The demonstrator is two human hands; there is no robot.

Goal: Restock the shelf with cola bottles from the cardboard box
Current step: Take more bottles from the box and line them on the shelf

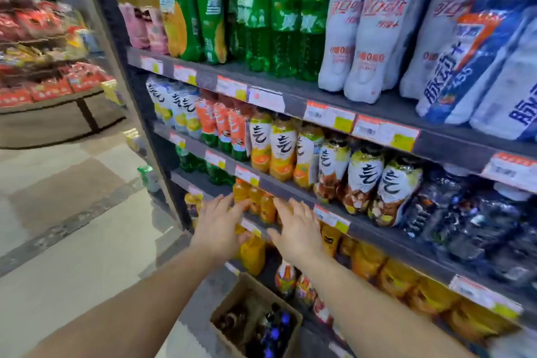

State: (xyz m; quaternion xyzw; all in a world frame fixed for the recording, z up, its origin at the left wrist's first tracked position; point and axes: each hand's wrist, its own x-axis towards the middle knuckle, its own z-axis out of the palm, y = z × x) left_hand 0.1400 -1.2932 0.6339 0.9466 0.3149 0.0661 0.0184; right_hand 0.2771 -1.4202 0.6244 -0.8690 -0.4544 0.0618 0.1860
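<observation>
Both hands out w/ fingers spread, empty: left hand and right hand reach toward small orange bottles on a lower shelf. Cardboard box on floor below, open top, dark bottles w/ blue caps inside. Green bottles on the top row.

A shop aisle has a pale tiled floor with darker grey bands. To the left stands a low display stand stacked with red packets, blurred.
</observation>
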